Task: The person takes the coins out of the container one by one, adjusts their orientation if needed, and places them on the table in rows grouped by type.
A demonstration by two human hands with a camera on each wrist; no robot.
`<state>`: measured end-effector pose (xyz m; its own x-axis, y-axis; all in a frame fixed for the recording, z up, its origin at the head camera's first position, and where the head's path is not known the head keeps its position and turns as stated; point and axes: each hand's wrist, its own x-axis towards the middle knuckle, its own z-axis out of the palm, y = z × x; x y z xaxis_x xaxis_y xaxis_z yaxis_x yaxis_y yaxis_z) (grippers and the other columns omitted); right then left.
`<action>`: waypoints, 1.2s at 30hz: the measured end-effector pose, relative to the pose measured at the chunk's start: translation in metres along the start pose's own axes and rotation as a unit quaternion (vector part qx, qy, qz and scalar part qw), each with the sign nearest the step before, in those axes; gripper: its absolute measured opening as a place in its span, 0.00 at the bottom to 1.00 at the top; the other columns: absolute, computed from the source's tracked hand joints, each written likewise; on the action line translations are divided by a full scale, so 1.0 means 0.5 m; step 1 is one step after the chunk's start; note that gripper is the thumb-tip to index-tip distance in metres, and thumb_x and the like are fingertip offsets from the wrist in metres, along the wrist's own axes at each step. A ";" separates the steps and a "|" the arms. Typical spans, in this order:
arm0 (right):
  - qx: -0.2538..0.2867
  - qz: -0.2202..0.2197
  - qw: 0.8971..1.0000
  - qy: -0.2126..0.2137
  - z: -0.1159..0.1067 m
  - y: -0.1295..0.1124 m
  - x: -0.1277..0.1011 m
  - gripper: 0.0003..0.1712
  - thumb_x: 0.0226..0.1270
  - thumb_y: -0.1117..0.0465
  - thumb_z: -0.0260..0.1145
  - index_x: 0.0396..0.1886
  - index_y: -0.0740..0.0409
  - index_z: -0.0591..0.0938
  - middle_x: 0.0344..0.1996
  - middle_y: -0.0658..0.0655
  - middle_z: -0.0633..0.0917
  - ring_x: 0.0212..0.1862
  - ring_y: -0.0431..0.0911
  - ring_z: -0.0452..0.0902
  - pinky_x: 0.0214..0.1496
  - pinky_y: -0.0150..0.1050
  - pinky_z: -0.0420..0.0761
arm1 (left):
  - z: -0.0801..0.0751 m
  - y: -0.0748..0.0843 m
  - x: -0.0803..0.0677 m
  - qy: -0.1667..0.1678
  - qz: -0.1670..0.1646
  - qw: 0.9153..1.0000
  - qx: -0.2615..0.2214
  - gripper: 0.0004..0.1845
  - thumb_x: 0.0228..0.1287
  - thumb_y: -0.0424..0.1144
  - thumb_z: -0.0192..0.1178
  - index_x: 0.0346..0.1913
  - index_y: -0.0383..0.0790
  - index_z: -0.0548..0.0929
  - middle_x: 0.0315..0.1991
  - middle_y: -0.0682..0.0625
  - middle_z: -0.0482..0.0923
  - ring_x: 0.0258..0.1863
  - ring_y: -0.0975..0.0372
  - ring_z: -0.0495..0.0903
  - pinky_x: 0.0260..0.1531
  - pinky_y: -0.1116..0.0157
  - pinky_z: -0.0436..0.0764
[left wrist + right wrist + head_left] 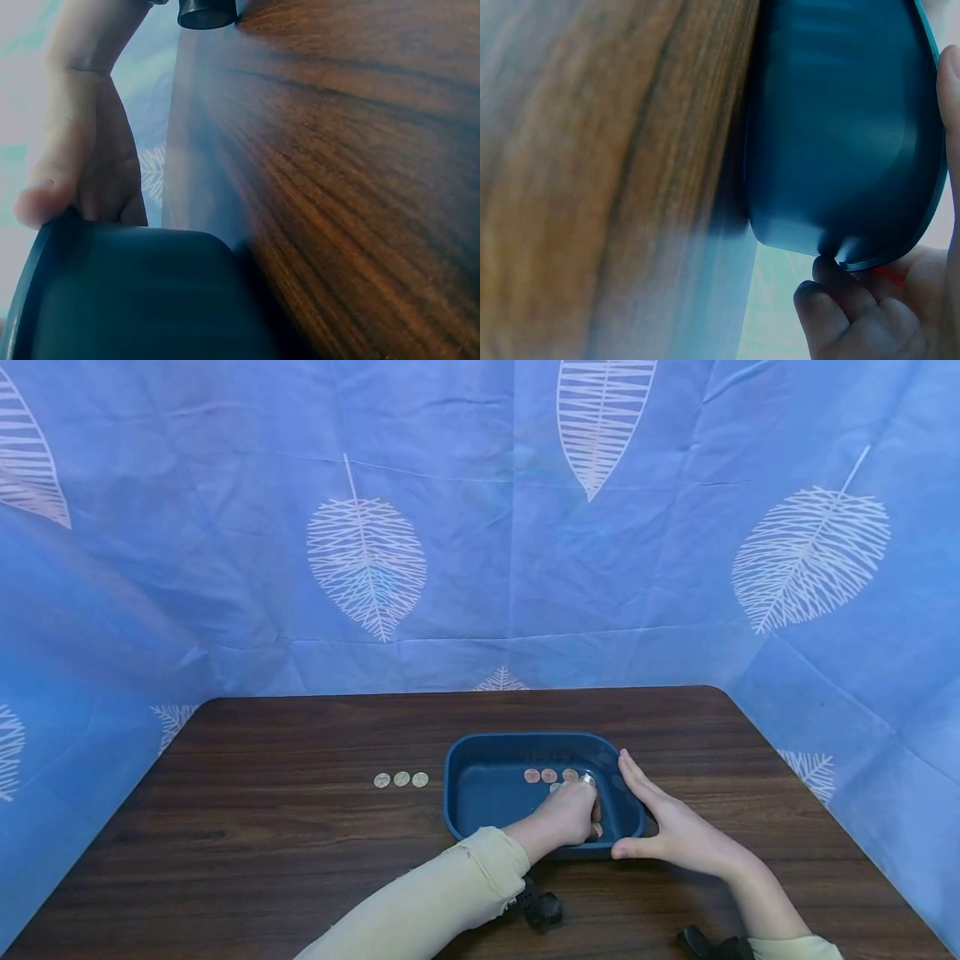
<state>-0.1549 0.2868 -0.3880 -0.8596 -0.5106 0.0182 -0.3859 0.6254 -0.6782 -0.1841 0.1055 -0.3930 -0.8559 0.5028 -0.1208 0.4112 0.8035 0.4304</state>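
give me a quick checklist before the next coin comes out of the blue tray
1. Tray steadied: the right hand lies with straight fingers against the right wall of the blue tray: ok.
2. Left hand inside the tray, fingers curled down among the coins: ok.
3. A coin actually pinched: fingertips hidden in the head view, and the wrist views show only the tray's outside: cannot tell.
4. Coins left in the tray: several copper ones along the far side: ok.
5. Row of three silver coins on the table, left of the tray, evenly set and apart from it: ok.
6. Tray flat on the table: looks flat: ok.
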 end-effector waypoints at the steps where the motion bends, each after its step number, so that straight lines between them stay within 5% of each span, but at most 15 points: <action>1: 0.000 0.000 1.000 0.000 0.000 0.000 0.000 0.62 0.57 0.54 0.72 0.77 0.53 0.37 0.75 0.61 0.37 0.70 0.70 0.42 0.56 0.67 0.64 | -0.001 0.000 0.000 0.000 0.000 1.000 0.000 0.04 0.58 0.38 0.69 0.29 0.45 0.84 0.23 0.59 0.75 0.23 0.70 0.74 0.26 0.75 0.74; 13: -0.004 -0.004 1.000 0.002 -0.001 -0.001 0.000 0.62 0.58 0.53 0.72 0.77 0.53 0.38 0.75 0.61 0.37 0.70 0.70 0.42 0.57 0.68 0.63 | -0.007 0.002 0.001 0.001 -0.008 1.000 0.002 0.06 0.56 0.39 0.71 0.27 0.46 0.83 0.23 0.60 0.75 0.24 0.70 0.75 0.30 0.74 0.75; 31: 0.008 -0.003 1.000 -0.004 -0.002 0.006 -0.001 0.63 0.58 0.54 0.72 0.77 0.53 0.36 0.75 0.59 0.35 0.71 0.69 0.40 0.57 0.68 0.62 | -0.012 -0.014 -0.010 0.041 0.051 0.989 -0.130 0.05 0.55 0.29 0.69 0.26 0.42 0.88 0.19 0.59 0.79 0.27 0.72 0.75 0.25 0.78 0.74; 34: 0.011 -0.003 1.000 -0.006 0.000 0.006 -0.001 0.63 0.58 0.54 0.72 0.77 0.52 0.36 0.75 0.60 0.35 0.71 0.69 0.40 0.57 0.68 0.62 | -0.015 -0.016 -0.014 0.048 0.056 0.985 -0.155 0.04 0.55 0.29 0.68 0.26 0.41 0.88 0.19 0.59 0.79 0.26 0.72 0.76 0.36 0.73 0.77; 36: 0.013 -0.003 1.000 -0.005 0.001 0.006 -0.001 0.62 0.58 0.55 0.72 0.77 0.52 0.36 0.75 0.60 0.35 0.71 0.69 0.40 0.57 0.68 0.62 | -0.018 -0.018 -0.016 0.052 0.059 0.982 -0.171 0.05 0.55 0.29 0.68 0.26 0.42 0.88 0.18 0.59 0.79 0.24 0.74 0.75 0.52 0.66 0.72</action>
<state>-0.1555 0.2889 -0.3904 -0.8540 -0.5201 0.0152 -0.3821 0.6070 -0.6968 -0.1840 0.0915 -0.3876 -0.8432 0.5366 0.0322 0.3952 0.5781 0.7139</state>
